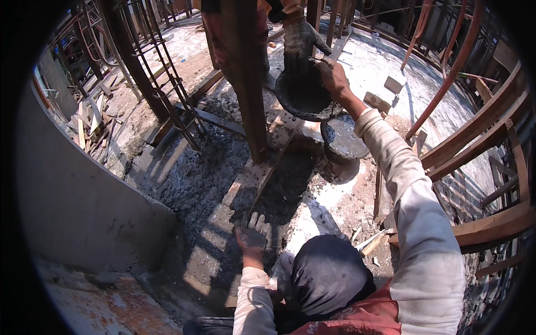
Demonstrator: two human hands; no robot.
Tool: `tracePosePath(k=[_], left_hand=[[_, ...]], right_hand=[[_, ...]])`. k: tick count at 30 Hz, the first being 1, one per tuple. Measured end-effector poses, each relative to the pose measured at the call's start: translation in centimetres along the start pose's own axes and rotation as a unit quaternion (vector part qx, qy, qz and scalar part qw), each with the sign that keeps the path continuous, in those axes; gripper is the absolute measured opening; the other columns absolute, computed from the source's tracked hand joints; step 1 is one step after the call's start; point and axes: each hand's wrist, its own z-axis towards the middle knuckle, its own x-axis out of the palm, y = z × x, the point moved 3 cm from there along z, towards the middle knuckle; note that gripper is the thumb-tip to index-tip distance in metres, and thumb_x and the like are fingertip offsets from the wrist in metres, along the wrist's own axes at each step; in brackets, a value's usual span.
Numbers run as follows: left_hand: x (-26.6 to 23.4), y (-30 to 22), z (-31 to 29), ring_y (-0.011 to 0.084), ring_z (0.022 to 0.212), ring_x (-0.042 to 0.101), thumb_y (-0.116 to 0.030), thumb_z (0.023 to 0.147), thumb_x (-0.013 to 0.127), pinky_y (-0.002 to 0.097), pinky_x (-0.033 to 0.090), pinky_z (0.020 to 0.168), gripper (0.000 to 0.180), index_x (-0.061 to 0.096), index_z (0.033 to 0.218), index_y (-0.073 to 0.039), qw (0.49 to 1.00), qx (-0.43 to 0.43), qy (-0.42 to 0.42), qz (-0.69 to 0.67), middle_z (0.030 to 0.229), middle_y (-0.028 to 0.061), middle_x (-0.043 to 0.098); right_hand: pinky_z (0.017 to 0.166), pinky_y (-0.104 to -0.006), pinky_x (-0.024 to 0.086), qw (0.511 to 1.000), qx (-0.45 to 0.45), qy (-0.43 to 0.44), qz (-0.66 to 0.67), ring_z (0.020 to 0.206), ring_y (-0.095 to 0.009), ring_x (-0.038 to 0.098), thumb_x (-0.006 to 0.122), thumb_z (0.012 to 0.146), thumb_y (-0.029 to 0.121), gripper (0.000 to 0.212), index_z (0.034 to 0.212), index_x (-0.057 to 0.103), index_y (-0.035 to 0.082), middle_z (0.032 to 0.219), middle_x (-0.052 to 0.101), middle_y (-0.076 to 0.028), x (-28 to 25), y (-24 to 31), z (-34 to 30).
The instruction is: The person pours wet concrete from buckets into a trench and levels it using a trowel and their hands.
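My right hand (333, 77), at the end of my outstretched arm, is closed on the upper edge of a black bucket (304, 99), with my fingers partly hidden. The bucket is tilted, its dark inside showing. A co-worker's gloved hand (301, 42) reaches down to the same bucket from the far side. My left hand (251, 237) is low over wet grey concrete (209, 173), fingers stretched out and nothing in them. It is nearest the end of a cement-smeared plank (245, 187). Just beyond the plank is a dark trench (287, 181).
A second bucket (345, 139) of wet grey mix stands right of the trench. An upright post (245, 84) rises from the plank, beside a rebar cage (167, 78). A grey wall (95, 190) bounds the left. Blocks (378, 102) and timber beams (474, 145) lie right.
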Motion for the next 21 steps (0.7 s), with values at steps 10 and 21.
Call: tracePosePath(k=[10,21], left_hand=[[-1.7,-3.3,-0.4,0.0316,0.127,0.044,-0.057,0.094,0.046,0.0500,0.034,0.105,0.061,0.049,0.138,-0.015,0.998,0.039,-0.052,-0.003,0.142,0.0097,0.047],[-4.0,-4.2,0.2,0.0340,0.130,0.043,-0.051,0.095,0.048,0.0522,0.033,0.106,0.065,0.035,0.145,-0.012,0.990,0.073,-0.122,0.016,0.144,0.0114,0.044]], right_hand=[[0.094,-0.0426,0.043,0.930,0.134,0.095,-0.328,0.111,-0.032,0.055,0.059,0.090,0.031,0.048,0.125,0.055,-0.001,0.118,0.057,-0.022,-3.8,-15.0,-2.2],[0.076,-0.0362,0.049,0.928,0.330,-0.030,-0.173,0.087,-0.025,0.063,0.051,0.096,0.046,0.062,0.125,0.054,-0.009,0.095,0.065,-0.014,-16.5,-25.5,-15.7]])
